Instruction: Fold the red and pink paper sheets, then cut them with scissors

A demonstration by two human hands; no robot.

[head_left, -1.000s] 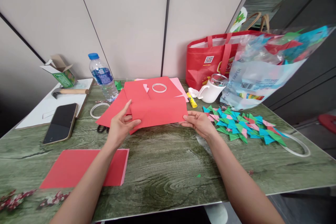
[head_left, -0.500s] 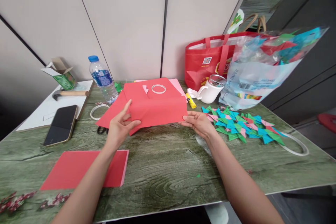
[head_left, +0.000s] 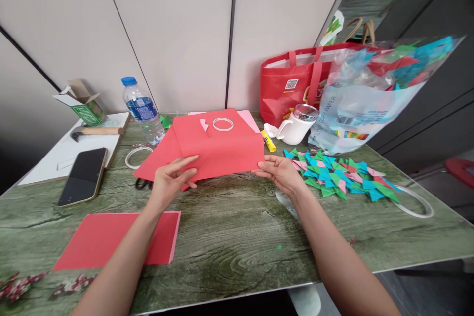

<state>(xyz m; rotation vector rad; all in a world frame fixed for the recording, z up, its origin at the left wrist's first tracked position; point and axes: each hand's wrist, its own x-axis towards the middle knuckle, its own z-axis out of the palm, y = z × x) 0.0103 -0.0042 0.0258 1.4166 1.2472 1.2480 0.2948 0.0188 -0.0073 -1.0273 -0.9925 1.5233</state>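
Holding a matte red paper sheet (head_left: 222,150) at the centre of the wood-grain counter (head_left: 237,227), the left hand (head_left: 168,182) at 9 o'clock and the right hand (head_left: 279,173) at 3 o'clock each clamp their grip on its near edge. A thin white tape ring (head_left: 222,124) lies on the sheet toward 12 o'clock.

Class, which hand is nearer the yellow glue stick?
Right. The right hand is just in front of the glue stick; the left hand grips the red paper farther left.
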